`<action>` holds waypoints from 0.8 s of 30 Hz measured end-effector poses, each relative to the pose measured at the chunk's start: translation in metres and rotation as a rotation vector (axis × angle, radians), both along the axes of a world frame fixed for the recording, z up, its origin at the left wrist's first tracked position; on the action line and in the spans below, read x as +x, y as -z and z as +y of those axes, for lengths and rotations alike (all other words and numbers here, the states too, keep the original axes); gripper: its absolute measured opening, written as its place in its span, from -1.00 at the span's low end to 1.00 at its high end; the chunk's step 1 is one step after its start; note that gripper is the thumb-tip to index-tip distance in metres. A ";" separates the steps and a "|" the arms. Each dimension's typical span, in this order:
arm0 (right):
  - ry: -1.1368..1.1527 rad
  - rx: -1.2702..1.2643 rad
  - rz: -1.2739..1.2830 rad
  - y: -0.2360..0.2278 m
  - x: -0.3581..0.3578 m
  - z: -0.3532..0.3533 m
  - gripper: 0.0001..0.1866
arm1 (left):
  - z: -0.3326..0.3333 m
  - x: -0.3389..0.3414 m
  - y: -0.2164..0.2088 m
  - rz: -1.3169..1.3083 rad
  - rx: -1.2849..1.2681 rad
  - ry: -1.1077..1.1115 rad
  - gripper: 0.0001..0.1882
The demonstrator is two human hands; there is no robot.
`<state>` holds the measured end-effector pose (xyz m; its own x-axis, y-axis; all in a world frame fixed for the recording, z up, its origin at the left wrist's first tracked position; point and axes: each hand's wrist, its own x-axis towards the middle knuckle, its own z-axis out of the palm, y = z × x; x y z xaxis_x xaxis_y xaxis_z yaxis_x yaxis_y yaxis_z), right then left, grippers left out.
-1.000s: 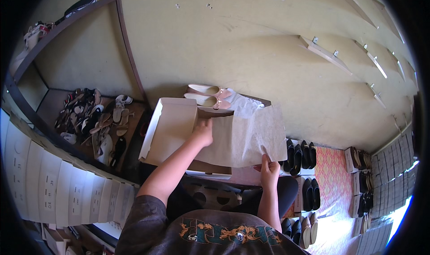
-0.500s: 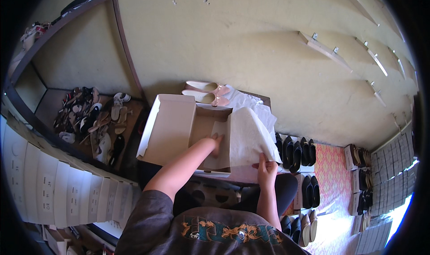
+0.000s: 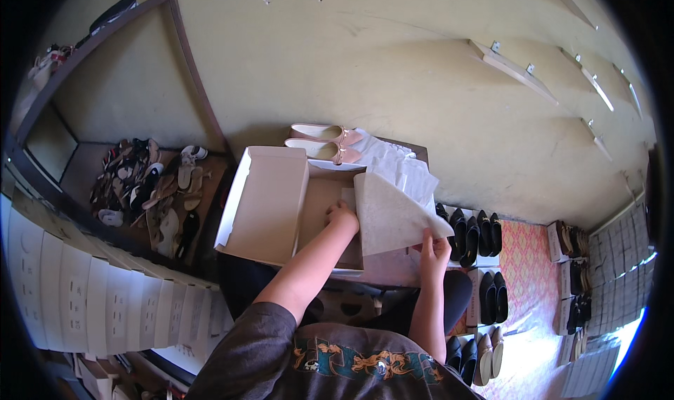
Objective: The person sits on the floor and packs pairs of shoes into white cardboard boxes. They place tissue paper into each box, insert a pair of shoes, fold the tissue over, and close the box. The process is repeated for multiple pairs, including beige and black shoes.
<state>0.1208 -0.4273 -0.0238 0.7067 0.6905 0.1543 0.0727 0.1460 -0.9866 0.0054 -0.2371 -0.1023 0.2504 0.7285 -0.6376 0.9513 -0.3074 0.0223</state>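
An open shoe box [image 3: 265, 207] with a hinged lid folded out to the left rests in front of me. My left hand [image 3: 341, 217] reaches down into the box, fingers bent and apart against its inside next to the paper. A sheet of white tissue paper [image 3: 393, 221] rises out of the box and spreads over its right side. My right hand [image 3: 434, 251] pinches the lower right corner of that sheet between thumb and fingers. A pair of pink-beige flat shoes [image 3: 324, 143] with small bows sits behind the box, apart from both hands.
More crumpled white tissue [image 3: 400, 165] lies on the table behind the sheet. A shelf at left holds piled sandals [image 3: 133, 172], with a row of white boxes [image 3: 105, 302] below. Black shoes [image 3: 463, 237] on boxes stand at right. Wooden brackets [image 3: 516, 71] stick out from the wall.
My right hand has moved right and slightly up, drawing the tissue corner outward and lifting it. My left hand has shifted slightly within the box, its fingers more bent.
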 end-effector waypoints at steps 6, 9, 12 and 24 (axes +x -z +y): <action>0.046 0.011 0.121 0.003 0.041 -0.008 -0.74 | 0.002 0.024 0.007 -0.120 0.033 -0.162 -0.39; -0.068 0.081 0.181 -0.020 0.031 0.015 -0.78 | 0.043 0.002 0.079 -0.061 0.074 -0.246 -0.35; -0.028 -0.002 0.150 -0.016 0.071 0.000 -0.75 | 0.016 0.044 0.028 -0.046 0.048 -0.150 -0.29; -0.183 -0.202 0.085 -0.025 0.102 0.016 -0.71 | 0.029 0.021 -0.006 0.081 -0.007 0.164 -0.07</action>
<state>0.2233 -0.4109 0.0016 0.5717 0.8187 -0.0539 -0.0207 -0.0513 -0.9985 0.0266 -0.2078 -0.0968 0.3128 0.6777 -0.6655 0.8872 -0.4587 -0.0501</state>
